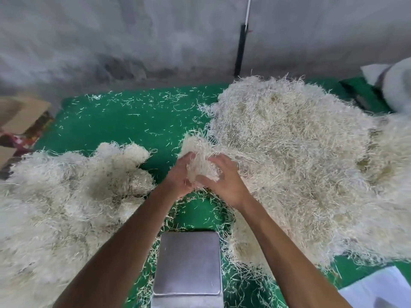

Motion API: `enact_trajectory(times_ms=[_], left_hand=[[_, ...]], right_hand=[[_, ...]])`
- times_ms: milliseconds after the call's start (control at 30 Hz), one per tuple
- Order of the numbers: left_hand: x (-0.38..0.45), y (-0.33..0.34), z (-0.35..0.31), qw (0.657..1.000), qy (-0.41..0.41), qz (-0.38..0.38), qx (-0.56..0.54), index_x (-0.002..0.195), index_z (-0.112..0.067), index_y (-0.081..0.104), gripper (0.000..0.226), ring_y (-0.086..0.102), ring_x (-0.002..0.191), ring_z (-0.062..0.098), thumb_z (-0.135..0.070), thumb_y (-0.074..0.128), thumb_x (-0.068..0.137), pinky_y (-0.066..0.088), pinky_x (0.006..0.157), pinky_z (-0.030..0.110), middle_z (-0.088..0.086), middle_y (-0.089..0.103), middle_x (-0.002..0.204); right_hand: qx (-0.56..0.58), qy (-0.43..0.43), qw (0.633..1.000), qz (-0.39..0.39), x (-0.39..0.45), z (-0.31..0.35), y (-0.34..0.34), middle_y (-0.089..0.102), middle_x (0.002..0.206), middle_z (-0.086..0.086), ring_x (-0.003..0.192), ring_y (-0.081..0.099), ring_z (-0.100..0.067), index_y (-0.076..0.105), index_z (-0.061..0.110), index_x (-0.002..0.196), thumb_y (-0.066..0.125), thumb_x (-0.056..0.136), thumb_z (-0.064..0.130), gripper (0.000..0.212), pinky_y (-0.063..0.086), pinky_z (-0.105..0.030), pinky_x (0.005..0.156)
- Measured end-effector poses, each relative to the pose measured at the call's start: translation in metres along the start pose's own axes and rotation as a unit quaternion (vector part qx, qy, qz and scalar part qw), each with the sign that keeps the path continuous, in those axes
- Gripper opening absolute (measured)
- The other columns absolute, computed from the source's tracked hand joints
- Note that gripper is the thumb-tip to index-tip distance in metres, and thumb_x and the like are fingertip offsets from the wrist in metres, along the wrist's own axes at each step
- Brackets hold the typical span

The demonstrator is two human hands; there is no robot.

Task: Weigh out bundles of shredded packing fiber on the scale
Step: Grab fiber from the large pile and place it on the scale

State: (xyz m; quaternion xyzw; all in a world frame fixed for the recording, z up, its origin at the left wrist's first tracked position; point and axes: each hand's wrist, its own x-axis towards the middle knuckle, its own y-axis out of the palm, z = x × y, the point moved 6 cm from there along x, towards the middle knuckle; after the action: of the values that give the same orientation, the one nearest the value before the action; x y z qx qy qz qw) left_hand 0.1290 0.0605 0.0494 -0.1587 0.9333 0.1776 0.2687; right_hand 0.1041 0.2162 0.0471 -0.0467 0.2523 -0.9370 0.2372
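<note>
A bundle of pale shredded fiber [199, 153] is held between both hands above the green floor. My left hand [179, 178] cups it from the left and below, fingers curled round it. My right hand [224, 178] grips it from the right. Strands still trail from the bundle into the big loose fiber heap [293, 152] on the right. The scale [189, 263], with a bare square steel platform, sits near the bottom centre, below my forearms. A second mass of fiber bundles [66, 196] lies on the left.
A green mat [133, 121] strewn with stray strands covers the floor. Cardboard boxes [20, 116] stand at the far left, a grey wall [133, 41] runs behind, a white sack [395, 85] at far right, and a white sheet [382, 290] at bottom right.
</note>
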Motion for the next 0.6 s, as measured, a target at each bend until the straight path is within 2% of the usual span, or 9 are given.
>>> enact_trajectory(times_ms=[67,133,200,233,267,333,433,533,600], left_hand=[[-0.007,-0.010,-0.020,0.999,0.033,-0.018,-0.007,0.113,-0.027,0.064,0.036,0.068,0.075,0.021,-0.051,0.068,0.086,0.060,0.069,0.039,0.002,0.067,0.090],[-0.019,-0.012,-0.027,1.000,0.021,-0.019,-0.014,0.094,-0.023,0.063,0.028,0.069,0.085,0.026,-0.049,0.071,0.084,0.061,0.073,0.042,0.004,0.069,0.096],[-0.031,-0.017,-0.031,0.997,0.034,-0.039,0.057,0.105,-0.024,0.064,0.023,0.063,0.108,0.033,-0.035,0.073,0.087,0.058,0.091,0.044,0.011,0.063,0.124],[-0.039,-0.018,-0.035,0.991,0.067,-0.036,0.108,0.121,-0.026,0.061,0.037,0.060,0.115,0.035,-0.017,0.072,0.087,0.059,0.089,0.037,0.013,0.053,0.139],[-0.043,-0.017,-0.035,0.987,0.080,-0.031,0.132,0.139,-0.030,0.050,0.066,0.058,0.117,0.034,0.004,0.068,0.085,0.060,0.081,0.025,0.011,0.042,0.151],[-0.048,-0.021,-0.034,0.987,0.083,-0.039,0.134,0.149,-0.040,0.032,0.099,0.050,0.126,0.032,0.024,0.059,0.078,0.056,0.073,0.012,0.003,0.026,0.159],[-0.074,-0.018,-0.023,0.989,0.071,-0.048,0.120,0.153,-0.038,0.025,0.106,0.037,0.141,0.028,0.021,0.065,0.075,0.043,0.088,0.002,-0.001,0.025,0.160],[-0.088,-0.020,-0.015,0.981,0.094,-0.010,0.168,0.154,-0.029,0.030,0.098,0.034,0.142,0.031,0.023,0.061,0.077,0.038,0.075,-0.008,0.004,0.028,0.160],[-0.109,-0.010,-0.019,0.976,0.126,0.014,0.179,0.147,-0.023,0.044,0.070,0.047,0.132,0.034,0.006,0.065,0.086,0.052,0.074,0.007,0.010,0.049,0.145]], right_hand=[[-0.044,-0.017,0.999,0.008,-0.012,-0.001,0.000,0.040,0.150,0.004,0.132,0.048,-0.015,0.031,0.041,0.153,0.068,0.083,0.073,0.086,0.042,-0.045,0.114],[-0.117,-0.029,0.993,0.016,-0.023,0.000,0.002,0.061,0.109,0.007,0.095,0.063,-0.012,0.024,0.042,0.154,0.063,0.095,0.057,0.072,0.060,-0.043,0.094],[-0.124,-0.019,0.992,-0.010,-0.029,0.002,-0.004,0.065,0.092,-0.001,0.071,0.066,-0.016,0.023,0.045,0.152,0.067,0.098,0.041,0.070,0.064,-0.037,0.069],[-0.117,-0.010,0.993,-0.023,-0.032,0.004,-0.009,0.067,0.094,-0.003,0.070,0.067,-0.017,0.023,0.046,0.150,0.071,0.096,0.034,0.073,0.063,-0.035,0.063],[-0.113,0.000,0.993,-0.030,-0.034,0.006,-0.013,0.067,0.096,-0.004,0.069,0.068,-0.018,0.023,0.046,0.146,0.074,0.093,0.027,0.076,0.063,-0.034,0.060],[-0.082,0.025,0.995,-0.046,-0.038,0.004,-0.023,0.065,0.099,-0.005,0.066,0.066,-0.018,0.021,0.043,0.141,0.078,0.089,0.013,0.083,0.059,-0.029,0.054],[-0.058,0.069,0.994,-0.069,-0.041,-0.002,-0.034,0.061,0.107,-0.007,0.068,0.065,-0.019,0.020,0.039,0.145,0.074,0.087,-0.004,0.090,0.058,-0.031,0.050],[-0.138,0.076,0.984,-0.089,-0.039,-0.004,-0.040,0.063,0.122,-0.005,0.069,0.067,-0.015,0.029,0.028,0.150,0.068,0.087,-0.007,0.082,0.056,-0.026,0.046],[-0.182,0.075,0.976,-0.089,-0.034,-0.005,-0.037,0.066,0.121,-0.003,0.066,0.066,-0.012,0.035,0.026,0.149,0.068,0.087,-0.001,0.075,0.044,-0.020,0.041]])
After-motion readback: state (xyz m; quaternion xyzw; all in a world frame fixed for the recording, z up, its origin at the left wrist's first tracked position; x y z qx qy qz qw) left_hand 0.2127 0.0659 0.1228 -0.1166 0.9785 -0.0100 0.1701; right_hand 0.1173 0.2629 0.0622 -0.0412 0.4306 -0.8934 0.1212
